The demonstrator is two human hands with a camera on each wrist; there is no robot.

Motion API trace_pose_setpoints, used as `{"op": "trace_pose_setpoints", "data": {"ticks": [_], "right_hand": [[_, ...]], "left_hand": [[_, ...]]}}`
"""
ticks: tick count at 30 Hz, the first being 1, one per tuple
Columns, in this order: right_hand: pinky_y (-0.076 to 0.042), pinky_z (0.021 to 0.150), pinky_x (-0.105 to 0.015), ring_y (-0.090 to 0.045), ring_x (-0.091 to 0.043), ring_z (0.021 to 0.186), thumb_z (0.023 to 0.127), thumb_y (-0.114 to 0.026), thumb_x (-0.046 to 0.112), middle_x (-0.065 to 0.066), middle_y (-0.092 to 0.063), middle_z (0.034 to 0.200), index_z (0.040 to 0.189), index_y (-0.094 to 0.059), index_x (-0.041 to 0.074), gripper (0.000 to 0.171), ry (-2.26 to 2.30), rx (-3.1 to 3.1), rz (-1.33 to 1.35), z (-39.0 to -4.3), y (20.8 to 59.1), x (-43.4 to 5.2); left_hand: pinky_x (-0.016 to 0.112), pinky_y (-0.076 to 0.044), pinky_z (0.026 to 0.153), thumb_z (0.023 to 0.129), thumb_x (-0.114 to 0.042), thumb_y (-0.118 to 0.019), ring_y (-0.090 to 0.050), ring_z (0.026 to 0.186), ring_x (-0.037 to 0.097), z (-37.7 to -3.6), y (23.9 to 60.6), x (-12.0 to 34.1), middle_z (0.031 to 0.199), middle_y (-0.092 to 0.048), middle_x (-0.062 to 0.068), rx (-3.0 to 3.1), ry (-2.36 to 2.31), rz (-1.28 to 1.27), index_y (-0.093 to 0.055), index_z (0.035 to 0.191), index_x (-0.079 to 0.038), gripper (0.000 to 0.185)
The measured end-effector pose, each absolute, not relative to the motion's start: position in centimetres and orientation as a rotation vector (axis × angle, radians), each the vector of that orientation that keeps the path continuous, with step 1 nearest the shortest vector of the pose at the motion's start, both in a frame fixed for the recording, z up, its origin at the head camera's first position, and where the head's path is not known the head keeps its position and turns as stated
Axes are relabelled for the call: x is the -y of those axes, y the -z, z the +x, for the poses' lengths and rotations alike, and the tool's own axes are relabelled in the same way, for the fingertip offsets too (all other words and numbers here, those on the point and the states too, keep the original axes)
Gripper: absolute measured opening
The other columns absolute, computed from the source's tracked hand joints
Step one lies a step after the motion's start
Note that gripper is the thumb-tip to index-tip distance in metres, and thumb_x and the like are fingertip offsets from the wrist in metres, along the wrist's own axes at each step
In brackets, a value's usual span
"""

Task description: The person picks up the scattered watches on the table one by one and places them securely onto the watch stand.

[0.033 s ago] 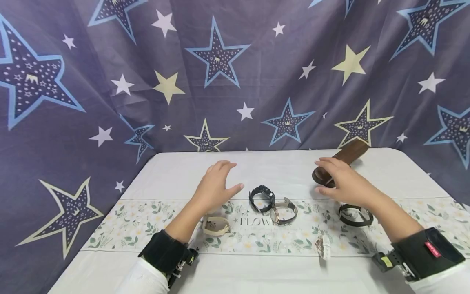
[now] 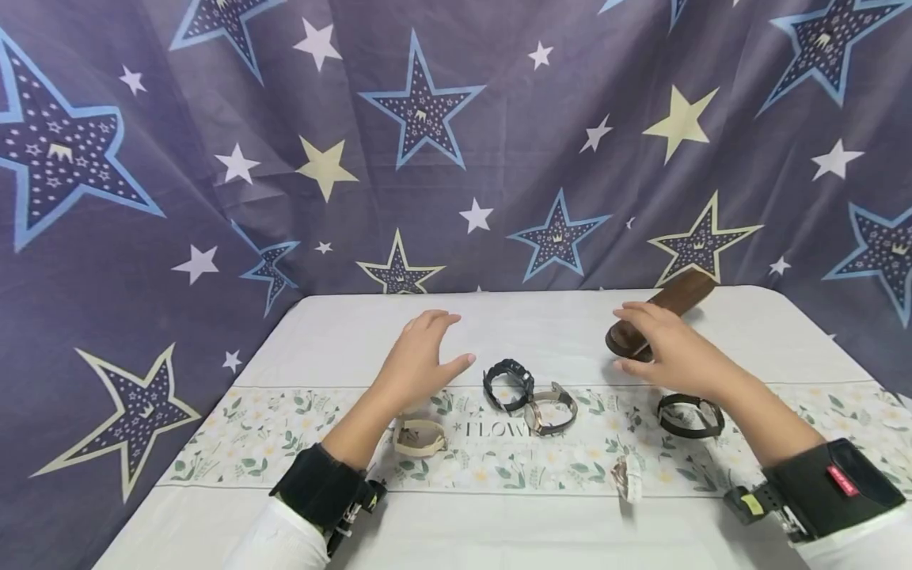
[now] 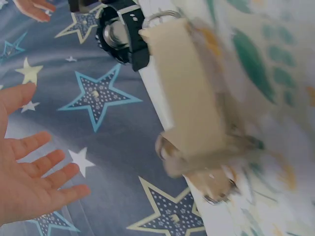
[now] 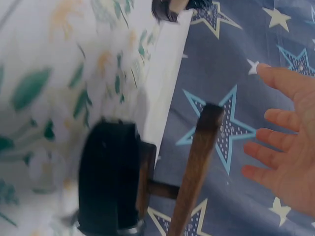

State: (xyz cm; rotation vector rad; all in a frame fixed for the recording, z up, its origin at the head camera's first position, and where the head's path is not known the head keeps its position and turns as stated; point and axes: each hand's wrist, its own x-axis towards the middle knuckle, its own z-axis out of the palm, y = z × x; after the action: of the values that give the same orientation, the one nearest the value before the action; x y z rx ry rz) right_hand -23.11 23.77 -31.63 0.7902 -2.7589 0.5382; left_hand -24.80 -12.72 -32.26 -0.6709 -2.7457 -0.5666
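My left hand [image 2: 416, 360] hovers over the table, fingers spread and nothing held. Below it lies a beige-strapped watch [image 2: 420, 452], seen large and blurred as a beige strap [image 3: 182, 88] in the left wrist view. My right hand [image 2: 673, 352], also holding nothing, is raised in front of a brown wooden stand [image 2: 680, 294] with a rounded base and a bar. It partly hides the stand in the head view; the right wrist view shows the wooden bar [image 4: 194, 167] apart from the fingers. Under the right forearm sits a black-strapped watch [image 2: 687, 432].
Between the hands, a chunky black watch [image 2: 527, 381] touches or nearly touches a dark-strapped watch [image 2: 552, 431]. A white watch [image 2: 632, 479] stands nearer the front. All are on a white table [image 2: 499, 526] with a floral band. A starry curtain [image 2: 456, 190] hangs behind.
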Motion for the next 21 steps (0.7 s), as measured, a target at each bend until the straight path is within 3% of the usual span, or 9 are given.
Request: {"op": "trace_pose_setpoints", "data": {"ticks": [12, 17, 21], "right_hand": [[-0.033, 0.102, -0.064, -0.040, -0.050, 0.125, 0.086, -0.075, 0.022, -0.034, -0.044, 0.135, 0.135, -0.045, -0.012, 0.067, -0.488, 2.804, 0.669, -25.7, 28.7, -27.6], [-0.027, 0.105, -0.067, -0.035, -0.054, 0.126, 0.088, -0.072, 0.025, -0.038, -0.041, 0.135, 0.136, -0.041, -0.015, 0.069, -0.504, 2.869, 0.547, -27.8, 27.2, -29.5], [-0.033, 0.100, -0.067, -0.043, -0.054, 0.117, 0.092, -0.066, 0.027, -0.041, -0.042, 0.132, 0.137, -0.038, -0.017, 0.070, -0.527, 2.926, 0.413, -29.8, 25.9, -31.3]], "left_hand": [[0.042, -0.047, 0.099, 0.091, -0.033, -0.069, -0.056, 0.118, 0.026, -26.4, 30.0, 8.0, 0.133, -0.058, 0.009, 2.771, 1.153, -0.676, -0.059, 0.131, -0.007, 0.049], [0.034, -0.052, 0.093, 0.091, -0.029, -0.069, -0.061, 0.111, 0.025, -27.5, 29.9, 4.9, 0.126, -0.062, 0.009, 2.788, 1.537, -0.596, -0.063, 0.126, -0.006, 0.042], [0.032, -0.054, 0.089, 0.093, -0.024, -0.067, -0.062, 0.108, 0.026, -28.2, 30.0, 2.3, 0.124, -0.063, 0.011, 2.762, 1.919, -0.524, -0.061, 0.127, -0.001, 0.041]]}}
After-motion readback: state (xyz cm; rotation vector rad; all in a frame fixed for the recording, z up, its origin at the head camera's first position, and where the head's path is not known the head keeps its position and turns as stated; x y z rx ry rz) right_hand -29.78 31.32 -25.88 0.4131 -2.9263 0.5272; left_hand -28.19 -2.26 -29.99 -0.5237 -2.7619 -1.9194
